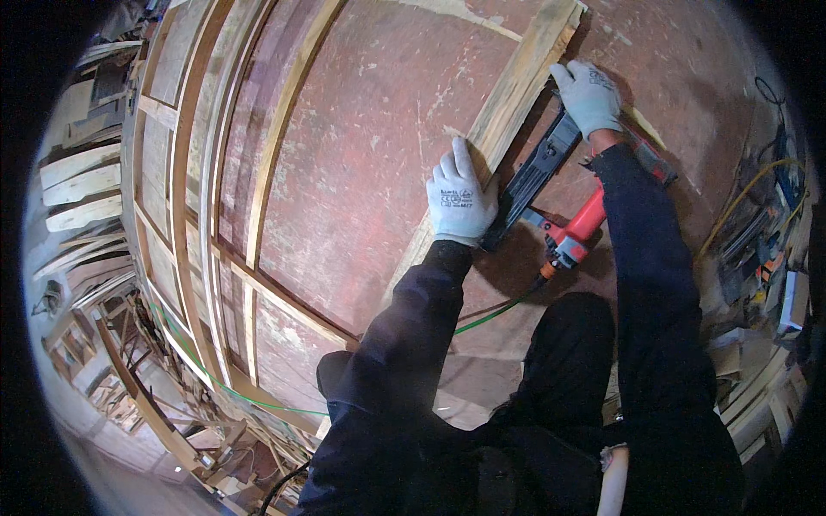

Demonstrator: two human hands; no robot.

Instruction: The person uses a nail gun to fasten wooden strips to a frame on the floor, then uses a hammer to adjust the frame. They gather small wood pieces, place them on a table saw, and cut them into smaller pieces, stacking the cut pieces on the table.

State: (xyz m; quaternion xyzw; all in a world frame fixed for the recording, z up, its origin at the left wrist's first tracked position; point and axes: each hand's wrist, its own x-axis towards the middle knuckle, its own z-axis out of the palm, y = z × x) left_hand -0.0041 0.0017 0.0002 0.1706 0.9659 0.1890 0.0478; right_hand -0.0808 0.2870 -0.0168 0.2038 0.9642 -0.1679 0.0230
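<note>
A long wooden board (516, 95) runs diagonally over the worn reddish surface. My left hand (462, 202), in a pale work glove, straddles the board, fingers at its left edge and thumb at its right. Beyond it, my right hand (592, 96), gloved alike, reaches to the board's right edge near the far end, with thumb and fingers apart. A red and black air nail gun (578, 222) lies right of the board, under my right forearm. Its long black magazine (540, 168) slants between my hands. The forearm hides part of the gun.
A green air hose (488, 322) passes beneath my left arm. On the left stands a slatted timber frame (178, 172), with stacked planks (82, 189) beyond it. Offcuts and scrap wood (172, 413) crowd the lower left. Cables and tools (757, 249) clutter the right side.
</note>
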